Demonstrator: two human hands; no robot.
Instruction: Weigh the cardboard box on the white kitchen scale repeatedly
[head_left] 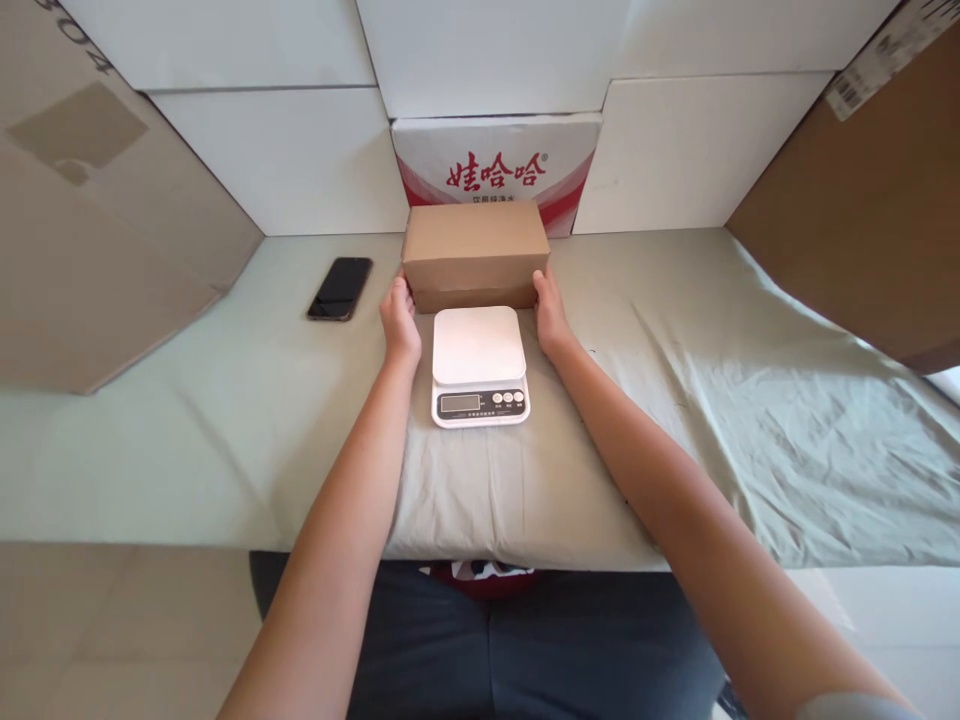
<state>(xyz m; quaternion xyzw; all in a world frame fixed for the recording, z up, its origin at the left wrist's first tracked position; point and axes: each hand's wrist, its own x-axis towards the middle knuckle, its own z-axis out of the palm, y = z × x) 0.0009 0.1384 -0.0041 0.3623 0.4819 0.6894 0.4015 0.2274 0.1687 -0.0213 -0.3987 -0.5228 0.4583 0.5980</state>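
Both my forearms stretch out over the cloth-covered table [750, 420] toward the cardboard box [475, 252]. My left hand [400, 322] presses flat against the box's left end, fingers loosely spread and gripping nothing else; my right hand [550, 312] does the same on the right end. That box sits at the back of the table, just behind the white scale [478, 362], which lies between my wrists. Off to the left rests a dark phone [340, 288], well apart from my fingers.
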